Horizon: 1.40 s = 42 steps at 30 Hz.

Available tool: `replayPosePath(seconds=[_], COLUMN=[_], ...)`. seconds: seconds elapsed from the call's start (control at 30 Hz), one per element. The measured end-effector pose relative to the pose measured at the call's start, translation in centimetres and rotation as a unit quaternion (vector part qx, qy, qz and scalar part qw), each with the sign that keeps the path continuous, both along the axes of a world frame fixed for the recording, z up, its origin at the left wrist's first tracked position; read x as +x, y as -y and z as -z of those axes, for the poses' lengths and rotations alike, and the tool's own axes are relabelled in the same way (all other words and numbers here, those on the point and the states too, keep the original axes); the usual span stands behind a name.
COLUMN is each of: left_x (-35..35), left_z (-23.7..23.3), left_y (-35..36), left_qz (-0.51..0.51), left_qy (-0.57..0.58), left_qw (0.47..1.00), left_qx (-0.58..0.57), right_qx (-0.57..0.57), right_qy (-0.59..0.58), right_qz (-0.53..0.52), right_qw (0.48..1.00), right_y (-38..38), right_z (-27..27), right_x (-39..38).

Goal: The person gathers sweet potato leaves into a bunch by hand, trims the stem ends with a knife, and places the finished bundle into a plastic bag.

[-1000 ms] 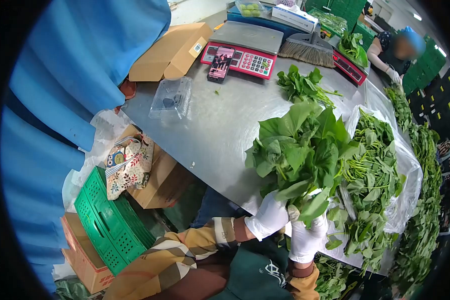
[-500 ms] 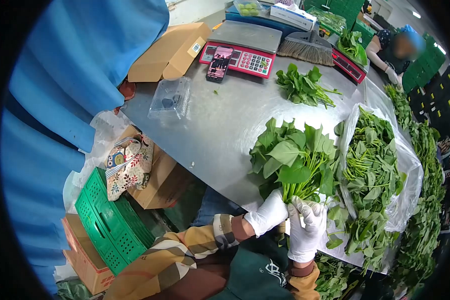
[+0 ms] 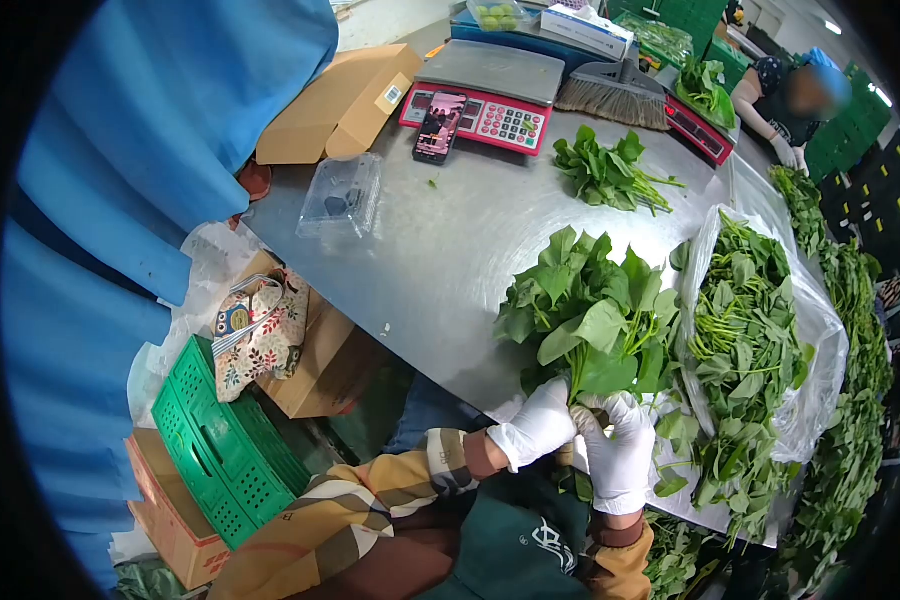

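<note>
Both my hands wear white gloves and meet at the stem end of a bunch of leafy greens (image 3: 600, 315) at the table's front edge. My left hand (image 3: 535, 430) is closed around the stems from the left. On the right side my right hand (image 3: 618, 445) has its fingers curled at the stem bottoms, in contact with the bunch. Its fingertips are partly hidden. Broad leaves fan out away from me. A clear plastic bag (image 3: 815, 385) holding a heap of loose greens (image 3: 740, 340) lies just right of my hands. A smaller bunch of greens (image 3: 615, 168) rests farther back.
On the metal table (image 3: 430, 260) are a red scale (image 3: 505, 125), a phone (image 3: 440, 128), a clear plastic box (image 3: 338, 198) and a broom head (image 3: 612, 97). A green crate (image 3: 220, 450) and a patterned bag (image 3: 270, 340) are lower left. A co-worker (image 3: 780, 110) handles greens at back right.
The bunch has turned slightly in my hands, so its leaves now cover more of the stems. My right hand has rotated and its fingers curl closer to the stem ends.
</note>
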<state>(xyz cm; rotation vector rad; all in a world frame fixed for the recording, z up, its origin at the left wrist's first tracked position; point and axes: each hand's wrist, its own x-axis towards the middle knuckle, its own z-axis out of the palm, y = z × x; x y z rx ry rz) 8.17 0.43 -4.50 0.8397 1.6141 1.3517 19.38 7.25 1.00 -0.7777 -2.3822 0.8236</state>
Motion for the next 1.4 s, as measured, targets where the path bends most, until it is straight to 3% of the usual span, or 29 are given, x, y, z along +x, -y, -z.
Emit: replayPosePath(seconds=[0.07,0.17,0.37,0.47,0.57,0.67,0.7,0.73,0.8,0.87,1.0,1.07,1.13,1.17,1.2,1.23,1.3,1.37,1.4], left_x=[-0.1,-0.4,-0.2,0.7,0.8,0.9,0.9,0.8,0.9,1.2,0.6,-0.1,-1.6,-1.9,-1.9,-2.0,-2.5,-1.6,-0.8], left_z=[-0.2,0.6,1.2,3.5,6.2,3.5,2.9,2.3,2.5,3.8,3.9,0.9,-0.8,-1.2,-0.9,-1.0,-1.4,-0.9,-0.6], left_y=[0.1,-0.1,-0.2,-0.9,-1.1,-0.8,-0.6,-0.3,-0.2,-0.3,-0.5,-0.4,-0.4,-0.3,-0.7,-0.7,-0.7,-0.5,-0.6], left_qz=[0.004,0.021,-0.010,-0.066,-0.035,-0.040,-0.022,-0.004,0.008,-0.003,0.011,-0.020,-0.034,-0.041,-0.099,-0.089,-0.072,-0.095,-0.111], left_qy=[-0.041,0.031,-0.031,-0.024,-0.045,0.056,0.102,0.148,0.128,-0.004,0.097,0.159,0.100,0.071,0.021,0.002,-0.037,-0.334,-0.283], left_qw=[0.998,0.999,0.999,0.994,0.996,0.991,0.991,0.988,0.992,0.998,0.992,0.980,0.989,0.992,0.982,0.984,0.987,0.925,0.940], left_qx=[-0.056,-0.003,-0.027,0.082,0.071,0.119,0.080,0.042,0.024,0.065,0.086,0.114,0.103,0.097,0.160,0.153,0.141,0.153,0.154], right_qx=[0.005,0.015,0.090,0.100,0.102,0.100,0.099,0.078,0.035,-0.011,-0.093,-0.245,-0.349,-0.244,-0.010,0.224,0.064,-0.164,-0.208], right_qy=[0.007,-0.002,-0.019,-0.005,0.034,0.061,0.067,0.063,0.055,0.044,0.057,0.000,-0.046,0.019,0.070,0.115,0.058,-0.034,-0.041], right_qz=[0.006,0.021,-0.006,-0.013,-0.015,-0.025,-0.030,-0.044,-0.072,-0.078,-0.138,-0.147,-0.111,-0.058,0.010,0.079,0.085,0.044,0.020], right_qw=[1.000,1.000,0.996,0.995,0.994,0.993,0.992,0.994,0.995,0.996,0.984,0.958,0.929,0.968,0.997,0.965,0.993,0.985,0.977], right_y=[0.1,0.4,0.0,0.2,0.4,0.2,0.0,-0.3,-1.0,-1.3,-1.9,-2.3,-3.1,-4.2,-4.1,-4.0,-4.5,-3.7,-3.2], right_z=[-0.2,-0.1,0.4,-0.2,-0.7,-0.4,-0.2,0.2,0.9,0.7,-0.7,-1.5,-0.9,0.2,-0.3,-0.8,-0.4,-1.8,-1.7], right_x=[-0.2,-0.4,-0.4,-0.6,-0.7,-0.3,0.0,0.4,1.2,1.3,2.2,3.1,4.5,5.7,5.3,5.0,5.3,4.2,3.6])
